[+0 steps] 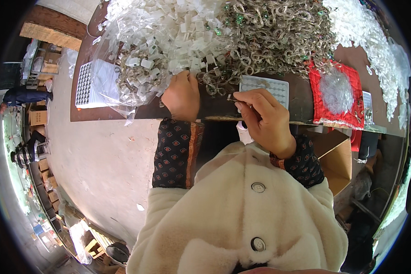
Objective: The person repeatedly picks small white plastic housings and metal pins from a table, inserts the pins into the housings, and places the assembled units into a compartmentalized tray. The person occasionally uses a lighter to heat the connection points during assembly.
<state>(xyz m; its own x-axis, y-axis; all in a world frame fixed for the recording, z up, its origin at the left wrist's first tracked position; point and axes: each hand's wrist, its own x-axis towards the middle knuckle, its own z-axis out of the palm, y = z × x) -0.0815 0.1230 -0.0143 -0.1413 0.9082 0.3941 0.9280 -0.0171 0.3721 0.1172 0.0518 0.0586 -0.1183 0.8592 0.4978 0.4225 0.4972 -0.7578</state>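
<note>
My left hand (181, 97) reaches to the near edge of a heap of white plastic pieces (192, 27), its fingers closed together. What its fingertips grip, if anything, is hidden. Beside it, my right hand (266, 119) makes a pinch above the table's front edge, with a tiny brownish piece (231, 97) at the fingertips, too small to make out. Behind the right hand lies a pale tray with rows of small hollows (278, 86). Greyish-brown see-through loops (278, 41) are piled beyond it. A clear plastic bag (131, 86) of white tabs and loops lies left of my left hand.
The dark brown table (301, 98) also carries a white dotted tray (93, 84) at left. On the right are a red cloth (357, 91) bearing clear plastic bits and a white heap (374, 50). An open cardboard box (335, 160) stands below. Another person (25, 96) is far left.
</note>
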